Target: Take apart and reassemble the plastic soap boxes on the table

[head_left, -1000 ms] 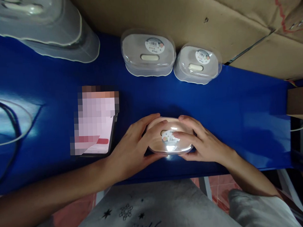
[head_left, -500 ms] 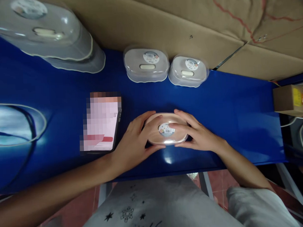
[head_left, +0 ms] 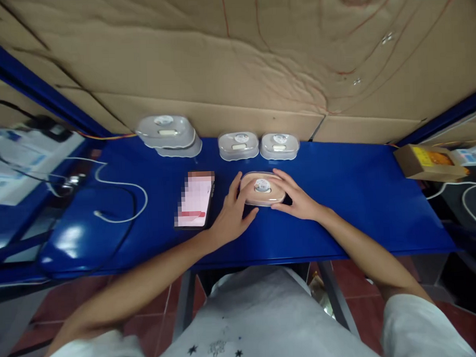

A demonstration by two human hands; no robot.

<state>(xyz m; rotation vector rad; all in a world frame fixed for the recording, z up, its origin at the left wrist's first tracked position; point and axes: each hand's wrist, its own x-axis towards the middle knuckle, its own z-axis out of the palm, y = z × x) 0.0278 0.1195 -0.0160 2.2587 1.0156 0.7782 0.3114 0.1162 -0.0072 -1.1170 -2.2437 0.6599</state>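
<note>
A small oval peach-coloured food container (head_left: 251, 197) with a clear lid and a round label rests on the blue table in front of me. My left hand (head_left: 236, 207) is spread at its left side: one finger reaches over the lid, and the thumb stands off below the near edge. From the right, my right hand (head_left: 297, 198) spans the container, its fingers at the far edge and on the lid and its thumb at the near edge. A phone (head_left: 194, 200) with a lit, partly blurred screen lies left of my left hand.
Behind stand two clear lidded containers, a left one (head_left: 238, 147) and a right one (head_left: 279, 147); farther left is a stack of similar containers (head_left: 170, 133). A white cable (head_left: 145, 197) curls at left. A cardboard box (head_left: 425, 162) sits at right. Brown cardboard (head_left: 202, 60) walls the back.
The camera view has pulled back and tilted up, showing more wall and table. My left thumb has come away from the container's near edge; my right hand stays around it.
</note>
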